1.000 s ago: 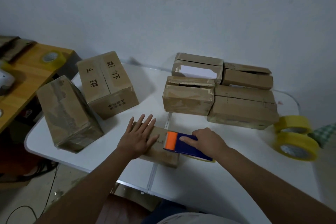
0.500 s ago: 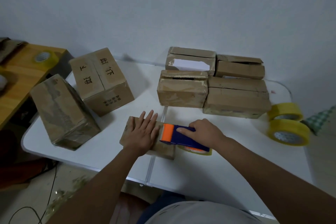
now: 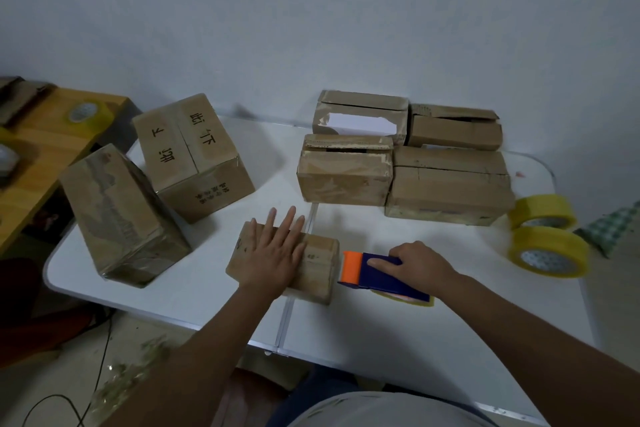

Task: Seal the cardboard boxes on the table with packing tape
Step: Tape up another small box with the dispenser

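Left hand [image 3: 273,255] flat, fingers spread, pressing small box [image 3: 320,267] at table [image 3: 381,322] front edge. Right hand [image 3: 420,265] gripping tape dispenser [image 3: 374,274] just off box's right end. Probably light, stiff cardboard, likely to slide; best pinned from above.

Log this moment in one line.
left hand flat on small box | right hand grips tape dispenser beside box's right end | on white table

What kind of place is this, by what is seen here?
Probably a small home packing corner: cardboard boxes crowd a white folding table, spare tape rolls lie nearby, and a plain wall stands behind.
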